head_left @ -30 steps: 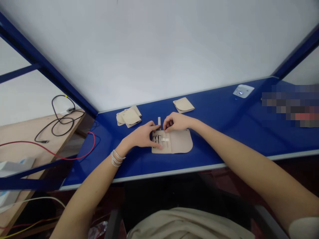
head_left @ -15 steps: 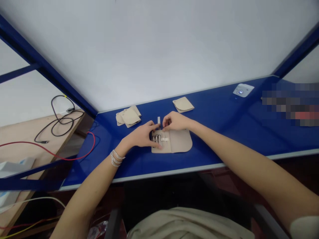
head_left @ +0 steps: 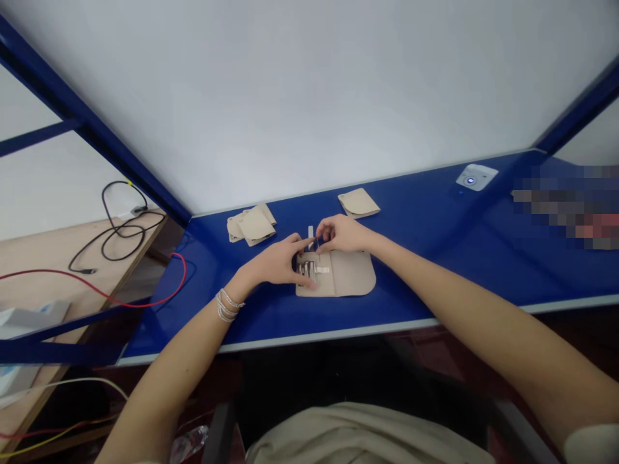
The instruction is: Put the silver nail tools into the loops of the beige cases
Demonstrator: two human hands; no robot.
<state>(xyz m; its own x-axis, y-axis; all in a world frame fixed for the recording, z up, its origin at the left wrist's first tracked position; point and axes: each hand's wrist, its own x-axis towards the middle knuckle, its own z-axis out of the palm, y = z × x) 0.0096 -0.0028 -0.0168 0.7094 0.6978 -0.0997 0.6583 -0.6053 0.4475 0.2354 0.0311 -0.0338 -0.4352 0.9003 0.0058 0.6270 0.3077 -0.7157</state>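
Note:
An open beige manicure case (head_left: 355, 274) lies flat on the blue table, its plain flap to the right. Small metal grooming tools (head_left: 305, 267) sit in its left half, partly covered by my left hand (head_left: 278, 261). That hand grips the case's left side, thumb on its face and index finger at the far edge. Over the far edge, my right hand (head_left: 341, 233) is closed in a pinch on a thin metal manicure tool (head_left: 318, 245), whose lower end is close to the case's white strap (head_left: 322, 270). A pale flat strip (head_left: 311, 233) sticks out beyond the far edge.
Several folded beige cases (head_left: 256, 225) lie behind to the left, and another folded case (head_left: 358, 202) lies behind to the right. A white device (head_left: 476, 177) with a lit round button stands farther right. Cables (head_left: 116, 238) run across the wooden surface at left.
A thin metal tool now shows between my right fingers, which have shifted slightly over the case. My left hand stays in place on the case. The view has moved a little.

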